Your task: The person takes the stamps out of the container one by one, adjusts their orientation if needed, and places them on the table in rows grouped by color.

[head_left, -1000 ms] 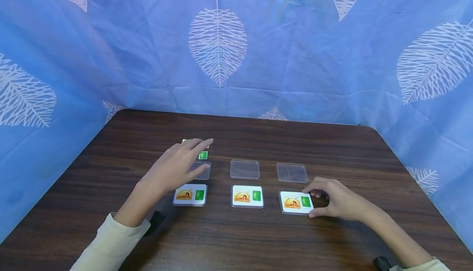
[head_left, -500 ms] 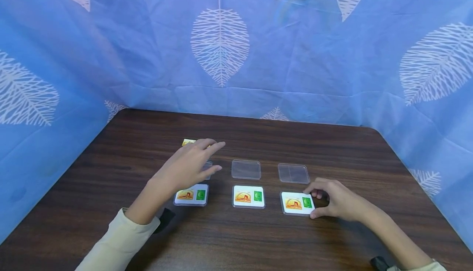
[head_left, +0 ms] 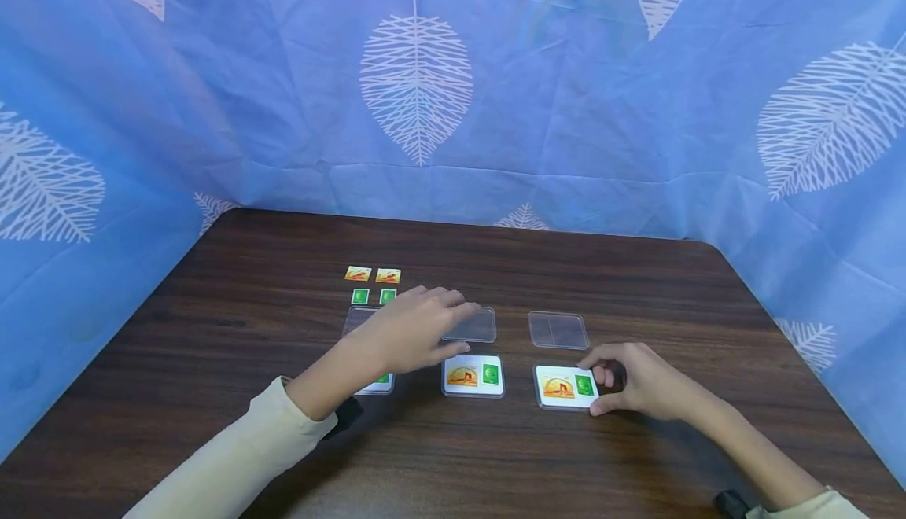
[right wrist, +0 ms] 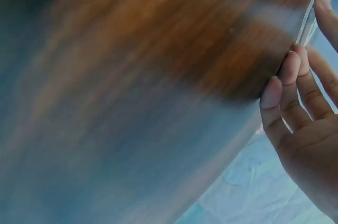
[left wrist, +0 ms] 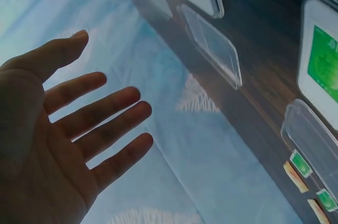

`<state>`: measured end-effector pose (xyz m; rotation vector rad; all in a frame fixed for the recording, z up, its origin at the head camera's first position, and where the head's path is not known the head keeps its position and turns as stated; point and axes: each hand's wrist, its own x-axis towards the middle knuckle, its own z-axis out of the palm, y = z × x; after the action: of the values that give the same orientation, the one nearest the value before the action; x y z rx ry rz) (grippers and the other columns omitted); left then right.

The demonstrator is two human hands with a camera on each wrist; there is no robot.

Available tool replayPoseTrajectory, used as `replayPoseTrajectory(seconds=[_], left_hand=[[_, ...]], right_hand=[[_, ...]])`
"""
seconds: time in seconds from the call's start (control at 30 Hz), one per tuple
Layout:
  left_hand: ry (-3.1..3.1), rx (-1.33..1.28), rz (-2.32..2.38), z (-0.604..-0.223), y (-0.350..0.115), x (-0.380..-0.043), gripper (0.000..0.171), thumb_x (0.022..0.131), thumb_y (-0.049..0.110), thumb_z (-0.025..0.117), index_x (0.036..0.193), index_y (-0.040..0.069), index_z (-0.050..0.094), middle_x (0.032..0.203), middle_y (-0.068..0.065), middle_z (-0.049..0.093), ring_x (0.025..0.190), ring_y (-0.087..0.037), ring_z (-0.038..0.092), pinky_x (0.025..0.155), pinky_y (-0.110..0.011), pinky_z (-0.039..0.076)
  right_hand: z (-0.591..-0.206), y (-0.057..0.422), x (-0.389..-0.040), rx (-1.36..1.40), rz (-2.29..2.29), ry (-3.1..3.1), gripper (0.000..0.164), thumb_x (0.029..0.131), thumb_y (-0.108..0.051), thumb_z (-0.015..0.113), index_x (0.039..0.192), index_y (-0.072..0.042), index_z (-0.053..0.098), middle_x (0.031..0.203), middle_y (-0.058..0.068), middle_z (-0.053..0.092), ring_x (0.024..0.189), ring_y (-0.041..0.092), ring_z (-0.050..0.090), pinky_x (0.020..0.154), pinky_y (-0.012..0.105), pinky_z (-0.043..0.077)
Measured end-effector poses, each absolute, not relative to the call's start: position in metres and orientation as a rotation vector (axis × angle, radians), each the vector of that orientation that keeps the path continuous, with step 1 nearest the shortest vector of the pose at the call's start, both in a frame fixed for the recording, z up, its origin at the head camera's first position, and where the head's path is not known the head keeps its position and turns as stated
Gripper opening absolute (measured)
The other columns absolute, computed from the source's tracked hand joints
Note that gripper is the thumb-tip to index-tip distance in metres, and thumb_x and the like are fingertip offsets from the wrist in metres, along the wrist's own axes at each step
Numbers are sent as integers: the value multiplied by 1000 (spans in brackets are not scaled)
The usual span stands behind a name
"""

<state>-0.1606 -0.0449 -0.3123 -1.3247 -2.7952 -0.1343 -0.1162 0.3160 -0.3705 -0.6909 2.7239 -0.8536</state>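
Three clear plastic cases lie in a row, each with a white card bearing an orange picture and a green one. My right hand holds the right case at its right edge, thumb at the near corner and index finger at the far one. Over the table, my left hand hovers palm down with fingers spread and nothing in them; the left wrist view confirms the bare palm. It overlaps the middle clear lid and hides much of the left case. The middle case sits just below its thumb.
Behind the cases lie the right clear lid and the left clear lid, partly covered. Farther back are two small orange picture pieces and two green ones. A blue leaf-patterned cloth hangs around the dark wooden table.
My left hand has moved right, from over the left lid toward the middle one, uncovering the small orange and green pieces. The right hand stays at the right case.
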Motion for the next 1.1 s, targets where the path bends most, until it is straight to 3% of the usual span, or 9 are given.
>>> replayPoseTrajectory(seconds=[0.3,0.6,0.87,1.1], left_hand=[[-2775,-1403,28,-314,-31,-159,50,99,40,71,141,13,64,138,-7,66,129,-23,62,110,-45,47],[-2773,-1398,-12,-311,-34,-158,50,97,39,74,139,13,65,135,-7,68,126,-23,63,108,-45,48],[-2778,-1394,-13,-311,-34,-157,50,97,40,73,139,13,66,135,-8,68,126,-24,63,108,-46,48],[-2773,-1404,3,-312,-30,-158,49,97,38,74,139,13,66,136,-7,68,126,-23,64,109,-45,48]], right_hand=[[-373,318,-115,-621,-944,2686,51,74,-21,94,115,0,72,83,-2,53,72,8,45,60,27,36],[-369,315,-116,-723,-877,2700,48,77,-24,93,114,-4,70,83,-5,53,70,9,45,61,28,36],[-363,319,-115,-739,-894,2696,63,77,-27,92,126,3,66,82,-6,55,71,10,47,63,28,39],[-370,324,-116,-773,-1112,2567,53,80,-15,89,124,7,67,76,1,51,65,16,46,58,29,38]])
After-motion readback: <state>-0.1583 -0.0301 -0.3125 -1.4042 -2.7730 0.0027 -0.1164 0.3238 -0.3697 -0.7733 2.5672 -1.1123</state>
